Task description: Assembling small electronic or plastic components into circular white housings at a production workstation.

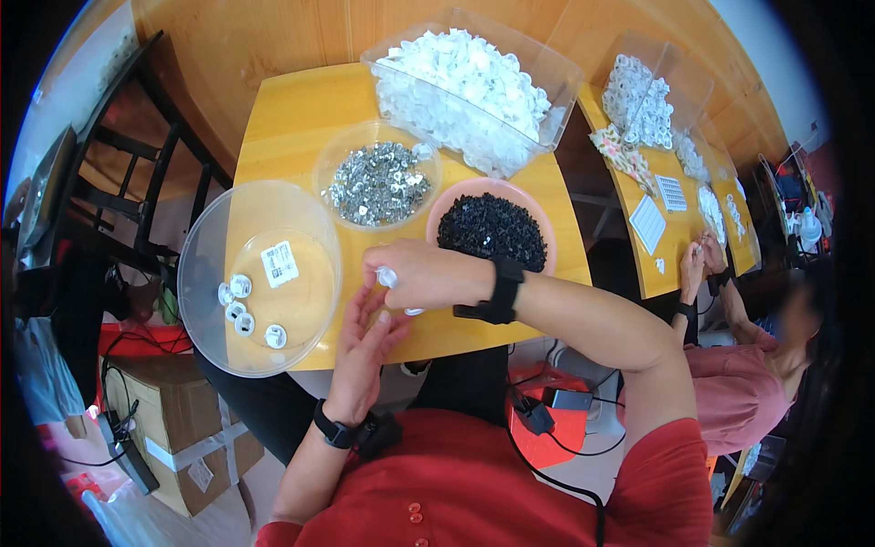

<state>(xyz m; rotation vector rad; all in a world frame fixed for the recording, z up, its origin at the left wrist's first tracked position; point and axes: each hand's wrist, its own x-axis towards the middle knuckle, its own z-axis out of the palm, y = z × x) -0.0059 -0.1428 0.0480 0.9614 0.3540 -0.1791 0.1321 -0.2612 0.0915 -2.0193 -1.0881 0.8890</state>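
Yellow table (pixel 287 118) fills the middle of my view. Second table (pixel 629 205) off to the right, co-worker's hands over it. On mine, far side: clear rectangular bin (pixel 552 123), heaped with white plastic parts (pixel 465 77). Near left edge: big clear round tub (pixel 202 246), white label (pixel 280 263) and a few white round caps (pixel 275 336) in it. Between tub and bin I see a clear bowl (pixel 324 195) of small metal parts (pixel 378 182); right of that, a pink bowl (pixel 547 239) of black parts (pixel 492 228). I have the right hand (pixel 415 273) reaching across just in front of both bowls, fingers pinching a small white piece (pixel 386 276). Left hand (pixel 365 333) is right below it, fingers loosely spread, nothing visible in them. Another white piece (pixel 415 312) shows under the right hand; I can't tell if it's held.
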